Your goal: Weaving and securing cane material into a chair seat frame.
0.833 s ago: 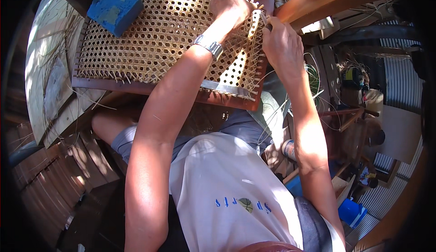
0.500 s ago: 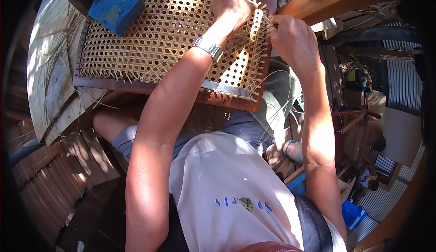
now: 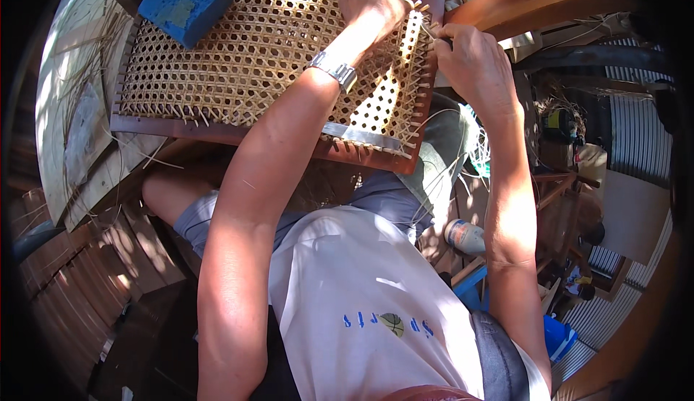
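Observation:
A woven cane panel (image 3: 238, 61) with pegs along its edges sits in a reddish wooden frame (image 3: 390, 156). A blue foam block (image 3: 184, 7) rests on its upper left, and a flat metal strip (image 3: 361, 135) lies along its lower edge. At the upper right corner, my left hand (image 3: 372, 3) is closed with knuckles up on the weave; what its fingertips hold is hidden. Just right of that edge, my right hand (image 3: 473, 68) pinches a thin pale cane strand (image 3: 428, 31). Loose strands hang below that hand.
Pale boards (image 3: 58, 141) with loose cane stand at left. A wooden beam (image 3: 542, 0) crosses the upper right. Below it are a pale container (image 3: 466, 236), a blue bin (image 3: 558, 336) and, farther off, another person (image 3: 578, 282) beside a corrugated wall (image 3: 640, 133).
My right hand has moved rightward, away from the panel's edge, with the strand in its fingers. My left hand stays at the upper corner with only a slight shift.

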Tool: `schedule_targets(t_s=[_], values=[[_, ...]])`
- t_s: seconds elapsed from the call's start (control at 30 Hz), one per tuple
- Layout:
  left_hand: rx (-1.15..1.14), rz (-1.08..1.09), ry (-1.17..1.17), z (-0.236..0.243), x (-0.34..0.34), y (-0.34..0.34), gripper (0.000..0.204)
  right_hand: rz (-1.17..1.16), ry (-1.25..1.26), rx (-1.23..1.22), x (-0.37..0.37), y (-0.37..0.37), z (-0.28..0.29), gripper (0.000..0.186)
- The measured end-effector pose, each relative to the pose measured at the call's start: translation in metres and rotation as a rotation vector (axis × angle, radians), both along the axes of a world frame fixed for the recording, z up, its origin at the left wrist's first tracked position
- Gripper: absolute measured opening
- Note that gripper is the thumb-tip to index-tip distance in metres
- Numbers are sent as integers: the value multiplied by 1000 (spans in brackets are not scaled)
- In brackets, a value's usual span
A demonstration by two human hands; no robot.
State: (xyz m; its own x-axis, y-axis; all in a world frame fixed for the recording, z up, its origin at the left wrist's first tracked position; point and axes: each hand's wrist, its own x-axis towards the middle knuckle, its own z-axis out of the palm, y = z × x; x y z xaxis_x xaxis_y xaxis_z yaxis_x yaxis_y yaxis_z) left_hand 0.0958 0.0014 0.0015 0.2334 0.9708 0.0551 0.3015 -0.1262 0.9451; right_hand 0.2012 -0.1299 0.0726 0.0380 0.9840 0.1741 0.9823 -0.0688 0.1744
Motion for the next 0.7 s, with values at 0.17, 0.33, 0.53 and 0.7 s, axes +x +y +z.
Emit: schedule_targets(t_s=[0.17,0.33,0.53,0.7], values=[[155,-52,211,-4,-2,5,40,-90,137,-19,-4,8,-3,26],[191,-41,201,-19,6,11,33,-74,98,-48,3,12,-8,29],[135,9,285,-20,15,16,30,74,327,-311,33,35,-3,27],[182,-15,318,-32,21,22,30,-331,1242,-530,31,34,0,25]])
